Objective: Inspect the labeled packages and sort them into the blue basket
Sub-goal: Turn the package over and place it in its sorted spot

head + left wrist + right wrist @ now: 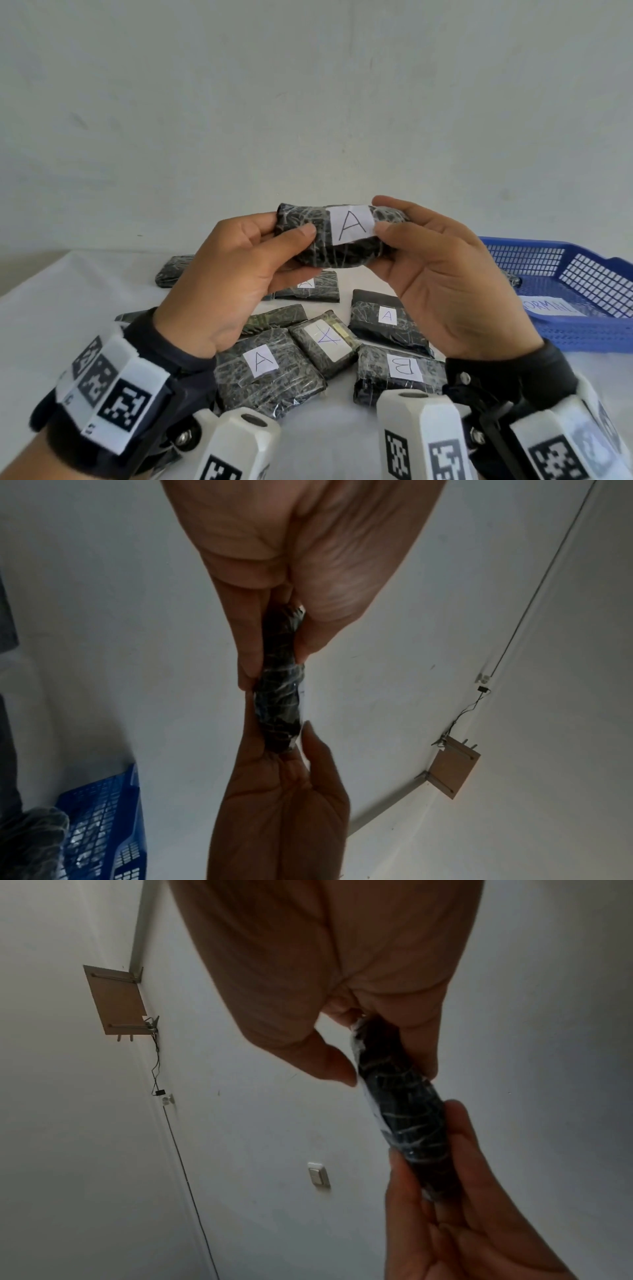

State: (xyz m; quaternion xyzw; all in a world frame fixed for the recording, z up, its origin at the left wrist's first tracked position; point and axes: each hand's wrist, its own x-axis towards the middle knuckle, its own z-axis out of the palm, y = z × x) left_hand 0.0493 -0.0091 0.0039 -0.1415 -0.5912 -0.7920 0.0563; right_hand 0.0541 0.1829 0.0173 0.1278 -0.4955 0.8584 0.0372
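Fingers [394,209] of the right hand [442,274] curl over the top of a black wrapped package [318,240] while its thumb presses the front beside the white label [351,224] marked "A"; the left hand [236,270] grips the opposite end, thumb across the front and fingers behind. Both hands hold this package up in the air above the table [51,308], its label facing the head camera. From the left wrist view the package [279,693] shows edge-on, pinched between the left hand [294,561] at the top and the right hand [281,810] below; the right wrist view shows the same edge [400,1110] between the right hand [325,961] and the left hand [462,1218]. Beneath the hands, more black packages lie on the white table: one marked "A" [263,373] at the near left, one with a crossed mark [325,342] just beside it, another "A" [387,322] farther right, and one marked "B" [394,373] at the near right, its letter upside down. More packages lie farther back, partly hidden by the hands. The blue basket [582,274] sits on the table at the right, well apart from the lifted package, with a paper slip [551,306] lying inside it whose writing is only partly readable.
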